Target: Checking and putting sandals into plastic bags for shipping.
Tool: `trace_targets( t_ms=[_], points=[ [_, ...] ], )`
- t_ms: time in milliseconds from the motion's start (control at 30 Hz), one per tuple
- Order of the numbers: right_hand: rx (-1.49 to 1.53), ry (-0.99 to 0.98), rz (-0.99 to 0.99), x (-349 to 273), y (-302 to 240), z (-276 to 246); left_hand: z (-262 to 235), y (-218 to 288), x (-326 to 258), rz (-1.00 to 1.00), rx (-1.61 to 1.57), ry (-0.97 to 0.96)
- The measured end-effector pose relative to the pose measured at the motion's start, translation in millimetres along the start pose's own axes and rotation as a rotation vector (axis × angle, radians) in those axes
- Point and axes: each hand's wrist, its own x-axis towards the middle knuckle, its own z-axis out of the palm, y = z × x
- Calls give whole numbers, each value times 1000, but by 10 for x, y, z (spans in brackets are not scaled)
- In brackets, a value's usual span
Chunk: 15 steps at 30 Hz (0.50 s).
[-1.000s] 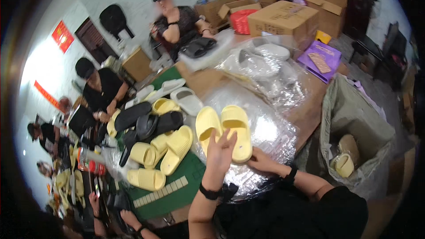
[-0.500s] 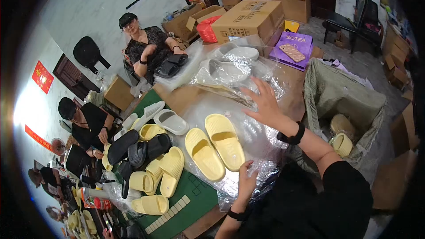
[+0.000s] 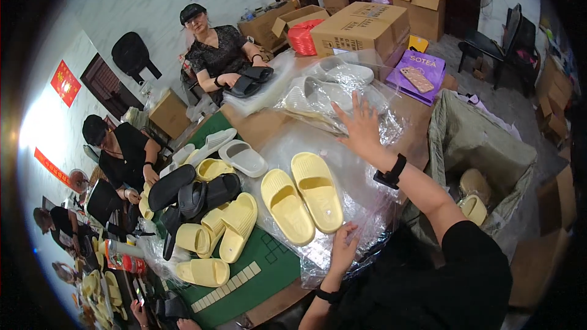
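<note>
fingers (image 3: 353, 109) spreading wide and flat, right hand (image 3: 361, 128) now reaching out over the bagged white slippers (image 3: 324, 88) at the far side of the table, after hovering lower near the yellow pair half a second ago. left hand (image 3: 343, 247) resting loosely open, fingertips touching the near edge of the clear plastic sheet (image 3: 361, 201), holding nothing; a second ago pressing on the yellow pair itself. meaning, as a judgement: letting go of the yellow slippers and turning to the wrapped stock beyond.

lying side by side, soles down, on the clear sheet between both hands: 2 pale yellow slippers (image 3: 302, 201), untouched.

further out: a purple flat box (image 3: 422, 70) with a phone-case picture, just right of the white slippers; a large brown carton (image 3: 361, 27) behind them, a red bag (image 3: 304, 35) beside it; more brown cartons stacked by the back wall. hanging on the left wall: a red diamond-shaped sign (image 3: 65, 82) and a red strip lower down.
</note>
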Motion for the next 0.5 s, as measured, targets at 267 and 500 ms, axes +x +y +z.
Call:
trace_targets(
  t_ms=[267, 500],
  points=[
    [-48, -182, 48, 111, -92, 125, 11, -18, -7, 81, 107, 3],
    [-223, -81, -5, 163, -69, 490, 8, 47, -22, 114, 136, 2]
  ],
)
